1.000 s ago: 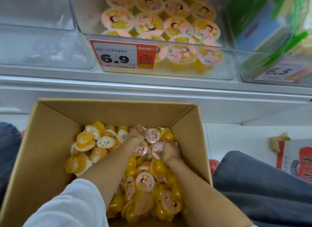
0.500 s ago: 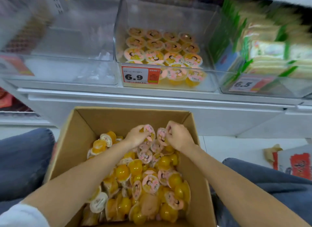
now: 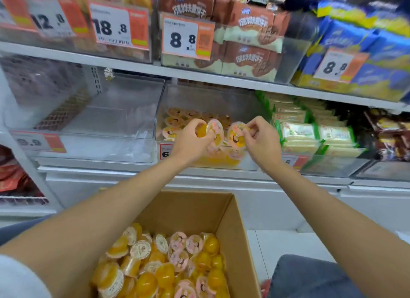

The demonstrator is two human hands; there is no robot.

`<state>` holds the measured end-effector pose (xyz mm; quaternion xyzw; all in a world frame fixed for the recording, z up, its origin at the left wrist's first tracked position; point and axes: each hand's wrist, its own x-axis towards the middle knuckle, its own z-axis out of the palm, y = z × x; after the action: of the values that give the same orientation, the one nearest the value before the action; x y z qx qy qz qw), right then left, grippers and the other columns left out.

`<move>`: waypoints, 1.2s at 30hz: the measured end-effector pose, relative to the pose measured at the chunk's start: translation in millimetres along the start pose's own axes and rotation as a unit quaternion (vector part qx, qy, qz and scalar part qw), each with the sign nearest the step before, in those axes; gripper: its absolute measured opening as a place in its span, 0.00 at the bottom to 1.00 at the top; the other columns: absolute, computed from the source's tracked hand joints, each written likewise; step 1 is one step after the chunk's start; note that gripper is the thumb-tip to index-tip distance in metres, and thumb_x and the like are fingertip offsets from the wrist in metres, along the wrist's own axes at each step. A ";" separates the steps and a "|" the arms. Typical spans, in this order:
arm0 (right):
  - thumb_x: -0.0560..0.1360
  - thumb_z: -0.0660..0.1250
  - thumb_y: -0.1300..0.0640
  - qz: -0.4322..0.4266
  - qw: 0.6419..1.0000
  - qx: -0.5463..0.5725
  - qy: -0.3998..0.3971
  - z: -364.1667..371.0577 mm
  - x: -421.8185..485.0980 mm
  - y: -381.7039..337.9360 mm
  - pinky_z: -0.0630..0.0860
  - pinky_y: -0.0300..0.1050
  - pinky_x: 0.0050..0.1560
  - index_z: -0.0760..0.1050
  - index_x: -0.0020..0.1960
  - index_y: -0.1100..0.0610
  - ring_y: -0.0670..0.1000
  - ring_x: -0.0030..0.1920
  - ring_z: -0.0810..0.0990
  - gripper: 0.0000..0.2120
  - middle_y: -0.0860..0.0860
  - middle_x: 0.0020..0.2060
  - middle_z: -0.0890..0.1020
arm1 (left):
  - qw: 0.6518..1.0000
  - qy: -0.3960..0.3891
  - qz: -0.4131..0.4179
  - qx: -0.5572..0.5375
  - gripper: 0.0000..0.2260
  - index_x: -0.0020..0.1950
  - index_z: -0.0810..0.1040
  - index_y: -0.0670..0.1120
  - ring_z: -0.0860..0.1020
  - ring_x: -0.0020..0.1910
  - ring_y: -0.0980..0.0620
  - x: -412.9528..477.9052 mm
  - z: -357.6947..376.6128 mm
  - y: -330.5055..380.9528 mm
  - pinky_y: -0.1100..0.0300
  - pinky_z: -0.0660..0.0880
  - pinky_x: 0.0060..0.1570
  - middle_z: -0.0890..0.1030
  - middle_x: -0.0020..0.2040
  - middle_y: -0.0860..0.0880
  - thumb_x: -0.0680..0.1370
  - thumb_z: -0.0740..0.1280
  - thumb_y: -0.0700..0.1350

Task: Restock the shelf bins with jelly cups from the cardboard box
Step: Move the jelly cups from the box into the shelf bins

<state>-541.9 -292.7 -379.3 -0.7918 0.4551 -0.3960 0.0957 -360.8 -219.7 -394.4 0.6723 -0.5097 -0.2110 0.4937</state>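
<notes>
I have both hands up at the clear jelly bin (image 3: 253, 111). My left hand (image 3: 190, 142) pinches one jelly cup (image 3: 214, 131), my right hand (image 3: 261, 140) another (image 3: 236, 135), lids tilted toward me. The bin's opening lies directly beyond both; the cardboard box (image 3: 239, 231) sits below.

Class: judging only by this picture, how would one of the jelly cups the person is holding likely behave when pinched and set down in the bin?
The jelly cup in the left hand sits in fingertips alone, so it is probably light. Its glossy rounded body may slip or tip over. The flat lid suggests it stacks.
</notes>
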 end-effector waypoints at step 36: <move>0.76 0.62 0.56 0.059 0.945 -0.299 -0.120 77.6 149.9 63.0 0.76 0.45 0.42 0.80 0.47 0.58 0.59 0.47 0.82 0.09 0.57 0.48 0.83 | 0.933 -0.251 0.030 0.256 0.30 0.76 0.63 0.52 0.66 0.72 0.46 157.0 55.6 -61.3 0.56 0.65 0.70 0.64 0.76 0.49 0.77 0.65 0.60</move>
<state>-486.3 -464.0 -382.4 -0.7973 0.5837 -0.1378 -0.0681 -313.8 -385.4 -437.4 0.6855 -0.6733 -0.2208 0.1671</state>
